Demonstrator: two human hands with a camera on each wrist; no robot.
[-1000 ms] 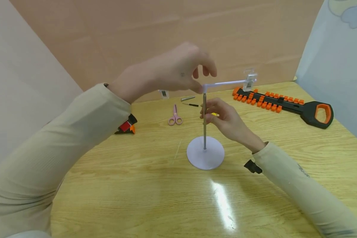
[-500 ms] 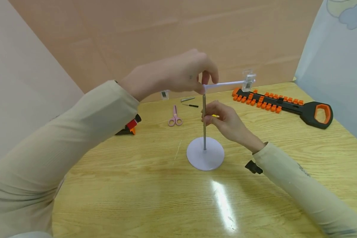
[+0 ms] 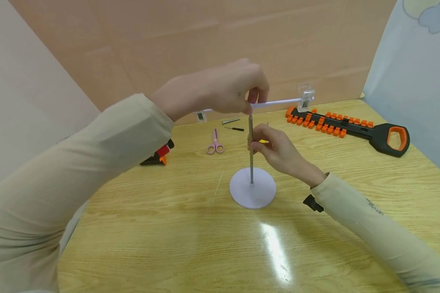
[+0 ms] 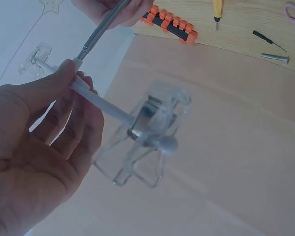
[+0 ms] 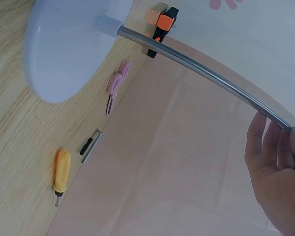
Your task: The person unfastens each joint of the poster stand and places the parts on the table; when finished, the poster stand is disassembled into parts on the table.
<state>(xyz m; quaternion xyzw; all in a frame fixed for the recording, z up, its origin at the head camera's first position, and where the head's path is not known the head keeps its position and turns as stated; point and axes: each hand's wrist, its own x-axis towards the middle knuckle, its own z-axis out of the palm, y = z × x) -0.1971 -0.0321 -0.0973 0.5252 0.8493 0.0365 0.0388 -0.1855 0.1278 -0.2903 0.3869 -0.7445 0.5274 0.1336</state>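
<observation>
So the left hand (image 3: 234, 87) is curled in at the top, thumb and fingers pinching the crossbar (image 3: 278, 103) right by where it meets the pole (image 3: 251, 162). The right hand (image 3: 278, 150) is curled too, pinching the pole partway up. Pole's upright in its round base (image 3: 242, 193), which sits flat on the counter (image 3: 161, 240). There's a clear clip (image 3: 306, 101) near each end of the crossbar. Pink scissors (image 3: 215, 145), a bolt (image 3: 231, 121) and a yellow screwdriver (image 5: 62, 169) lie farther back, black-and-orange rack (image 3: 357, 129) off to the right.
</observation>
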